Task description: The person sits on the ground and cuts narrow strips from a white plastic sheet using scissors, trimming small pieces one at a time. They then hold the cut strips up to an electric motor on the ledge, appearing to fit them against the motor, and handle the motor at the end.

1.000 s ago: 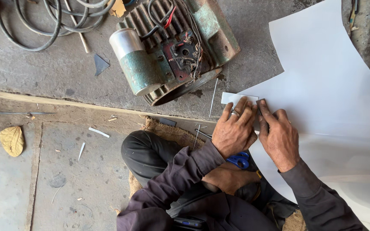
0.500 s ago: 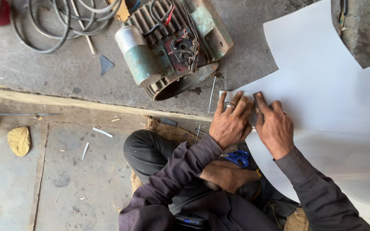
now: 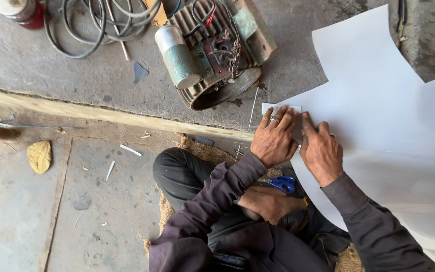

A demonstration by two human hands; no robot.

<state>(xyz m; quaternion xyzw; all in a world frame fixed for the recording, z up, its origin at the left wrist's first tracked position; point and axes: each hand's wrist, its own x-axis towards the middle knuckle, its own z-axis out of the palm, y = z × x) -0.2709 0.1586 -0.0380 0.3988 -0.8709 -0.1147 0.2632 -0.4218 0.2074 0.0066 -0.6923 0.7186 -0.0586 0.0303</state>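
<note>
On the concrete floor (image 3: pixel 36 216), a large white sheet (image 3: pixel 378 116) lies spread to the right of the seated person, its left corner reaching toward the middle of the view. A small folded tab (image 3: pixel 281 108) of the same sheet sits at that corner, just beyond the fingertips. Both hands lie side by side on the corner, nearly touching each other. The left hand (image 3: pixel 274 141) rests flat, palm down, fingers stretched and slightly spread, their tips pressing the sheet right below the tab; a ring shows on one finger. The right hand (image 3: pixel 321 151) lies flat just beside it, fingers loosely bent, pressing the sheet; whether it pinches anything beneath cannot be told. Neither hand closes around anything.

Below the hands, blue-handled scissors (image 3: pixel 282 184) lie on the person's lap, near a bare foot. A burlap mat (image 3: pixel 197 146) lies under the legs. Beyond the sheet's corner, an old electric motor (image 3: pixel 212 50) with exposed wires lies on the raised slab, a thin rod (image 3: pixel 253 106) just beside it. Coiled cable (image 3: pixel 91 25) lies to the upper left, and a red can (image 3: pixel 26 12) at the corner. A yellowish lump (image 3: pixel 40 156) lies well apart at the left.
</note>
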